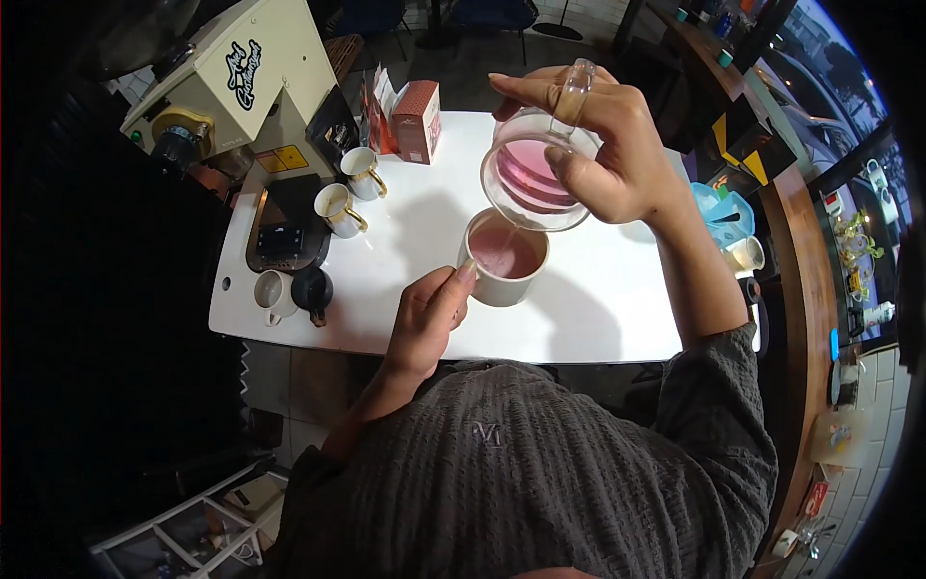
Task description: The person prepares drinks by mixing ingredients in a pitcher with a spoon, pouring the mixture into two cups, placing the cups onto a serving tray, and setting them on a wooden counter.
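My right hand (617, 159) is wrapped round the handle and side of a clear glass jug (535, 179), which is tilted over a mug. Pink liquid lies in the jug, and a thin stream seems to fall from its rim. Below it, the white mug (503, 289) stands upright on the white table (424, 241) with pinkish liquid inside. My left hand (434, 314) is closed on the mug's handle at its left side, thumb on top.
Two white cups with gold handles (340, 210) stand left of the mug. Nearer the left edge are a white cup (274, 297), a dark cup (312, 289) and a black scale (281, 240). A cream machine (246, 77) and a red box (418, 124) stand behind.
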Available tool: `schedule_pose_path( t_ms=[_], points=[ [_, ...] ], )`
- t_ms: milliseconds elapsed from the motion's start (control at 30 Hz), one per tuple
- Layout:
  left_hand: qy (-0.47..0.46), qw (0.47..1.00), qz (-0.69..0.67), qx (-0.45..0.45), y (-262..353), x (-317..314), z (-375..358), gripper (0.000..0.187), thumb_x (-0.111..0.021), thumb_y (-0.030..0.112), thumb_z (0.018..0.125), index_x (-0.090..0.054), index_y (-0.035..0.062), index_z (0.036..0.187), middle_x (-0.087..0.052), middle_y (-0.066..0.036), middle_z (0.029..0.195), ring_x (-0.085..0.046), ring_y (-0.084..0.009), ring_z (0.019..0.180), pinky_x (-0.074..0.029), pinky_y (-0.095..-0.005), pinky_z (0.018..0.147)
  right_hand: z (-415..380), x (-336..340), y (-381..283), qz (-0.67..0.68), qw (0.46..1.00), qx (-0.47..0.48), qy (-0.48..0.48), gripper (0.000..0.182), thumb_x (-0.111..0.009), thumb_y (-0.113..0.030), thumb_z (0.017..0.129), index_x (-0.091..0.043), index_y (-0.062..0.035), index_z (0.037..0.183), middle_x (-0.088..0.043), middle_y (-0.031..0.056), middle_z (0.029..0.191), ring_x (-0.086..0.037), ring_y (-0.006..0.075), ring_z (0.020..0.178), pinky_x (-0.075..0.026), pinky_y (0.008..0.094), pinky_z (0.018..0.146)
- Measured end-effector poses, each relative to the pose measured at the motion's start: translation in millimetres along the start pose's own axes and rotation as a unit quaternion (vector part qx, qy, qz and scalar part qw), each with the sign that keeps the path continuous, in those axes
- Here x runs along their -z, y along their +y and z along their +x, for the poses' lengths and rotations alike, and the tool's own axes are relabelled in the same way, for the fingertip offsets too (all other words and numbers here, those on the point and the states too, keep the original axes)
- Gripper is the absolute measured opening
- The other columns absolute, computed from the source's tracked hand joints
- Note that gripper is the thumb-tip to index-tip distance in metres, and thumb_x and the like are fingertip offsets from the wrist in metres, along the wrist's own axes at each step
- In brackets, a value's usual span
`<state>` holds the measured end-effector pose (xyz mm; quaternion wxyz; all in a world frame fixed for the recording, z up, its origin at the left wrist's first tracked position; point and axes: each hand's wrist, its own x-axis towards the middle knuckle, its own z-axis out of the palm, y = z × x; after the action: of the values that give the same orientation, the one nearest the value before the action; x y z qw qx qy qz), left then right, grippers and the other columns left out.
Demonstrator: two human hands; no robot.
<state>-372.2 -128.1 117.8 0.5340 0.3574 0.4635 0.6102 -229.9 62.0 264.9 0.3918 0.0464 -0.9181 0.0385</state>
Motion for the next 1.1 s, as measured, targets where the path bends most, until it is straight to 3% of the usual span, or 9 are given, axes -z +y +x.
schedule_pose_path(
  t_ms=[367, 433, 633, 933, 967, 1033, 1100],
  points=[
    [0.017, 1.000, -0.017, -0.013, -4.2, -6.9, -2.9, 0.036, -0.049, 0.026, 0.098, -0.045, 0.0087, 0.066, -0.033, 0.006, 0.056, -0.027, -0.0031, 0.051, -0.021, -0.0225, 0.047, -2.5, -1.8, 3.9, 0.013, 1.000, 0.014, 0.003, 0.041, -0.053, -0.032, 0.063, -0.067, 0.0036, 0.077, -0.068, 0.0205, 0.099, -0.066, 0.0326, 0.076, -0.050, 0.0379, 0.071],
    [0.013, 1.000, 0.014, -0.012, -2.7, -7.9, -4.0, 0.038, -0.046, 0.026, 0.098, -0.038, 0.0101, 0.065, -0.032, 0.004, 0.060, -0.029, -0.0052, 0.050, -0.022, -0.0218, 0.047, -3.5, -2.1, 3.8, 0.014, 1.000, 0.016, 0.001, 0.041, -0.053, -0.032, 0.063, -0.067, 0.0036, 0.078, -0.068, 0.0205, 0.099, -0.066, 0.0324, 0.076, -0.050, 0.0378, 0.071],
    [0.013, 1.000, 0.003, -0.017, -3.3, -8.7, -8.0, 0.037, -0.046, 0.025, 0.098, -0.038, 0.0099, 0.065, -0.032, 0.004, 0.059, -0.030, -0.0053, 0.051, -0.023, -0.0218, 0.048, -5.0, -0.4, 0.8, 0.027, 1.000, 0.011, 0.003, 0.042, -0.053, -0.033, 0.063, -0.068, 0.0037, 0.078, -0.068, 0.0214, 0.098, -0.066, 0.0325, 0.074, -0.051, 0.0368, 0.068],
    [0.021, 1.000, 0.004, -0.023, -6.0, -7.5, -14.2, 0.037, -0.046, 0.024, 0.097, -0.038, 0.0096, 0.065, -0.032, 0.004, 0.059, -0.030, -0.0054, 0.051, -0.023, -0.0220, 0.048, -10.7, -2.9, -3.3, -0.003, 1.000, 0.017, -0.001, 0.041, -0.055, -0.034, 0.062, -0.065, 0.0042, 0.072, -0.067, 0.0224, 0.101, -0.066, 0.0320, 0.073, -0.050, 0.0364, 0.067],
    [0.021, 1.000, 0.003, -0.021, -6.5, -6.7, -14.9, 0.037, -0.046, 0.024, 0.097, -0.038, 0.0096, 0.065, -0.032, 0.004, 0.059, -0.030, -0.0054, 0.051, -0.023, -0.0220, 0.048, -11.9, -2.4, -7.0, -0.004, 1.000, -0.012, -0.024, 0.048, -0.052, -0.029, 0.060, -0.064, 0.0053, 0.091, -0.068, 0.0192, 0.095, -0.065, 0.0316, 0.082, -0.048, 0.0377, 0.078],
    [0.022, 0.999, 0.013, -0.021, -7.7, -5.2, -16.1, 0.037, -0.046, 0.025, 0.098, -0.038, 0.0095, 0.065, -0.032, 0.003, 0.059, -0.030, -0.0055, 0.050, -0.023, -0.0220, 0.047, -10.3, -1.6, -15.7, -0.005, 0.998, -0.042, -0.048, 0.064, -0.048, -0.024, 0.058, -0.063, 0.0065, 0.111, -0.069, 0.0160, 0.089, -0.065, 0.0313, 0.091, -0.045, 0.0391, 0.089],
    [0.025, 0.999, 0.012, -0.017, -6.9, -5.3, -17.9, 0.037, -0.046, 0.025, 0.098, -0.038, 0.0095, 0.065, -0.031, 0.003, 0.059, -0.030, -0.0055, 0.050, -0.023, -0.0221, 0.047, -3.3, -1.2, -24.5, -0.009, 0.998, -0.038, -0.048, 0.064, -0.048, -0.024, 0.057, -0.063, 0.0063, 0.112, -0.069, 0.0159, 0.090, -0.065, 0.0310, 0.090, -0.045, 0.0391, 0.089]
  ],
)
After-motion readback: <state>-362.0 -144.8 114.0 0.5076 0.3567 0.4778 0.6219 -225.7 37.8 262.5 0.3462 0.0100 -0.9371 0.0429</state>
